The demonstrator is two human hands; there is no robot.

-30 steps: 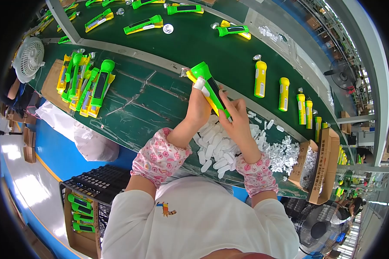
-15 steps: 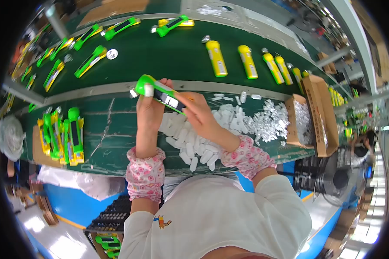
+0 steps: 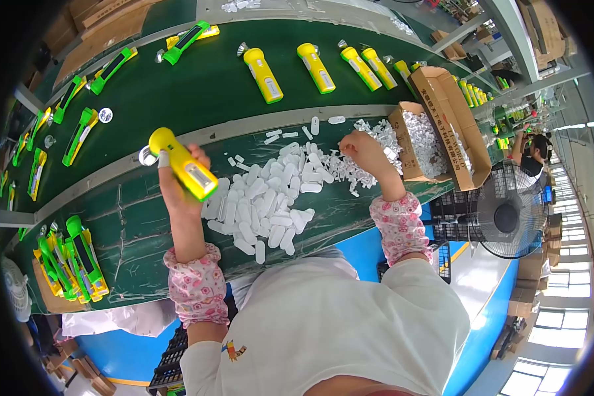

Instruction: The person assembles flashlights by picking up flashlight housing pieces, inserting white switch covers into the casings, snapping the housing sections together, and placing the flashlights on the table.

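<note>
A yellow-and-green flashlight (image 3: 186, 165) is in my left hand (image 3: 173, 191), its yellow side facing up. A silver reflector (image 3: 147, 156) hangs at its head end. My right hand (image 3: 364, 152) is over the heap of small white plastic pieces (image 3: 350, 173), fingers bent together; whether a piece is between them is hidden. Between my hands a pile of white oblong covers (image 3: 264, 198) is spread on the green workbench (image 3: 148, 211).
Beyond the bench, a green conveyor belt (image 3: 198, 86) carries several flashlights. An open cardboard box (image 3: 445, 132) of small white pieces stands at right. Several flashlights (image 3: 79, 257) are stacked on cardboard at left. A black fan (image 3: 508, 214) stands beyond the bench's right end.
The flashlight has turned from its green, dark-panelled side to its yellow side. My right hand has left it and moved right to the small white pieces. The view has shifted right.
</note>
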